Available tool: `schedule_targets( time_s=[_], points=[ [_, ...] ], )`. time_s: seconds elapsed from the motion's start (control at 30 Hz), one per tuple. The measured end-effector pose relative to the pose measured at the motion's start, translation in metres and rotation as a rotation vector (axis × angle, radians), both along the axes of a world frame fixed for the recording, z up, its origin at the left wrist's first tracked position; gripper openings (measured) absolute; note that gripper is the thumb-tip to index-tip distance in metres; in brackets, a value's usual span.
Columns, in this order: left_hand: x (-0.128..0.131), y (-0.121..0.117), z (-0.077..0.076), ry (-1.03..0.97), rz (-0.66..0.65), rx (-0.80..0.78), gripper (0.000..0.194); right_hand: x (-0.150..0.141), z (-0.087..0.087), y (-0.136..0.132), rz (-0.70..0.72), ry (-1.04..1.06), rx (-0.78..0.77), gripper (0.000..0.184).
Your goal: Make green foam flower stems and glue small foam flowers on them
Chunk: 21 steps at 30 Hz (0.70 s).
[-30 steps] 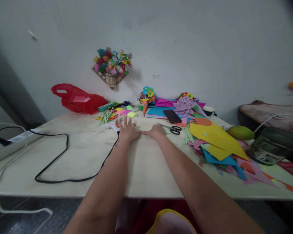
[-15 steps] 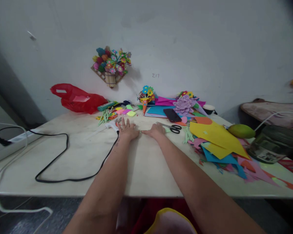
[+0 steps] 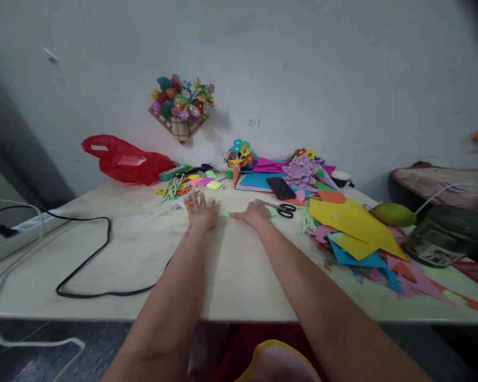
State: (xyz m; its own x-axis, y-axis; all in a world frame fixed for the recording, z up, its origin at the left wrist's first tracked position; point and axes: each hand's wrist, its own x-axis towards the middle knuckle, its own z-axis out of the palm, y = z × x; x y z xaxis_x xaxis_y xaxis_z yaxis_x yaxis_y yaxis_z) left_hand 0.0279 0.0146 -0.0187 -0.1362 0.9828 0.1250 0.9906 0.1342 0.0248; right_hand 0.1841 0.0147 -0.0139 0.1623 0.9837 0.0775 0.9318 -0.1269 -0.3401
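Note:
A pale green paper strip (image 3: 223, 214) lies flat on the table between my hands. My left hand (image 3: 202, 212) rests at its left end, palm down, fingers spread and pointing away from me. On the strip's right part lies my right hand (image 3: 255, 213), thumb stretched out to the left along the paper; its other fingers are only partly visible. Just right of that hand is a pair of black-handled scissors (image 3: 286, 210). A white glue gun (image 3: 179, 203) sits left of my left hand, partly hidden by it.
Paper scraps (image 3: 354, 228), a green mango-like fruit (image 3: 394, 214) and a glass jar (image 3: 442, 236) are at the right. Behind lie a phone (image 3: 281, 188) and a purple paper flower (image 3: 300, 171). A red plastic bag (image 3: 129, 163), black cable (image 3: 103, 293) and power strip (image 3: 24, 233) occupy the left.
My left hand has slid a little to the left, uncovering more of the green strip. My right hand stays in nearly the same place.

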Motion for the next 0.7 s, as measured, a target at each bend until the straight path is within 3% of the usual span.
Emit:
schedule_targets(
  time_s=[0.17,0.27,0.4,0.5,0.6,0.7],
  points=[
    [0.001,-0.001,-0.005,0.059,-0.031,0.245,0.047,0.0,0.0,0.002,-0.01,-0.001,0.006,0.084],
    [0.013,-0.004,-0.001,0.034,-0.18,0.32,0.048,-0.002,-0.001,0.0,-0.007,-0.003,0.013,0.076],
    [0.034,-0.008,0.007,-0.179,-0.438,0.163,0.053,-0.013,-0.002,-0.006,0.03,0.007,0.04,0.053],
    [0.04,-0.009,0.009,-0.279,-0.524,0.008,0.055,-0.019,-0.001,-0.006,0.094,0.053,0.032,0.037],
    [0.037,-0.003,0.004,-0.25,-0.537,-0.067,0.055,-0.012,0.001,0.0,0.186,0.168,-0.015,0.031],
    [0.03,0.007,-0.008,-0.173,-0.632,-0.046,0.053,0.011,0.003,0.006,0.224,0.231,0.097,0.025]
  ],
)
